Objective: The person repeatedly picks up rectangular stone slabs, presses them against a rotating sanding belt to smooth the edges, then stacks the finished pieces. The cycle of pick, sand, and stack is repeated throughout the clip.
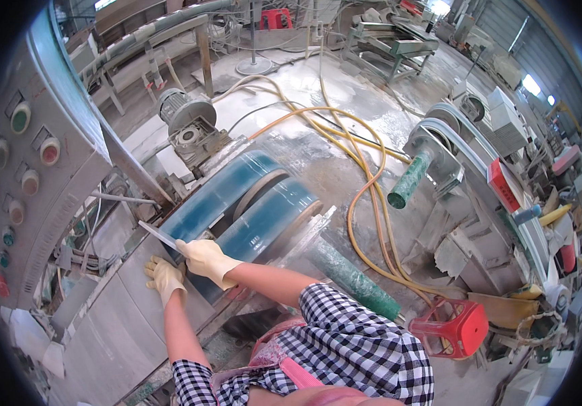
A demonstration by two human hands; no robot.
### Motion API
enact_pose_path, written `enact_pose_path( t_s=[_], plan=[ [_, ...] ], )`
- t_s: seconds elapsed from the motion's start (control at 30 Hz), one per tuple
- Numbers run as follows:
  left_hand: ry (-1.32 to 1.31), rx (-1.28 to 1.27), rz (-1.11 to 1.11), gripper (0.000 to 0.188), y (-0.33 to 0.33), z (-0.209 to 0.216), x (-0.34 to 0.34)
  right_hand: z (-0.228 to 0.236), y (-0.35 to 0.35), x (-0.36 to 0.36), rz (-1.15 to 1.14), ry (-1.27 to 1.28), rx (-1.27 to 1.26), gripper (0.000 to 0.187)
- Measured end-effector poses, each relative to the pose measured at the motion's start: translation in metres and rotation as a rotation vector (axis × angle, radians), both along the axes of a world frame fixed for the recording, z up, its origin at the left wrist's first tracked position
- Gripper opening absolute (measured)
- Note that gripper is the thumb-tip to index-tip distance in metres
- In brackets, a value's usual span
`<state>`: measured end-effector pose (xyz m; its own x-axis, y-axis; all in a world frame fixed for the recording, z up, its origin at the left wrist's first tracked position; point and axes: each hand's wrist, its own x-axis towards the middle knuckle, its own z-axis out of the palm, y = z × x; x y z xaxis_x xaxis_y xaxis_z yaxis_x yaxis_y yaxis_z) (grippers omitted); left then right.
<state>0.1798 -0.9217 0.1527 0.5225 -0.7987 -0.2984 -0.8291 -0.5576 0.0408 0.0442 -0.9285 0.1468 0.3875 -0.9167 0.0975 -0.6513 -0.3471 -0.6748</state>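
Both my hands wear pale yellow gloves. My right hand (206, 260) is closed on the near end of a thin, pale flat strip (158, 234), whose material I cannot tell. The strip's far end points away to the left, beside the wide blue belts (227, 196) of a grinding machine. Just left of and below it, my left hand (166, 277) rests with fingers apart on a grey flat plate (128, 294) in front of the belts. Whether the strip touches the belt is hidden by my right hand.
A control panel (40, 149) with round buttons stands close on the left. A motor (186, 118) sits behind the belts. Yellow hoses (352, 172) cross the floor. On the right are a green roller (409, 179), a red stool (450, 328) and piled clutter.
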Motion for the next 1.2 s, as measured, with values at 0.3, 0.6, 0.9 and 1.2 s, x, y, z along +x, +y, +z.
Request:
enact_pose_path(
  t_s=[0.3, 0.6, 0.9, 1.2],
  plan=[
    [0.17, -0.349, -0.088, 0.041, 0.025, 0.004, 0.083, -0.007, -0.008, 0.005, 0.064, -0.067, 0.027, 0.03],
    [1.165, -0.725, 0.317, 0.026, 0.055, -0.013, 0.082, 0.008, 0.004, 0.046, 0.206, -0.13, 0.07, 0.019],
    [0.354, -0.513, -0.028, 0.06, 0.066, -0.03, 0.086, 0.028, 0.024, 0.048, 0.181, 0.02, 0.171, 0.035],
    [-0.065, -0.01, 0.171, 0.101, 0.044, -0.008, 0.075, 0.008, 0.018, 0.054, 0.18, 0.05, 0.13, 0.047]
  ],
)
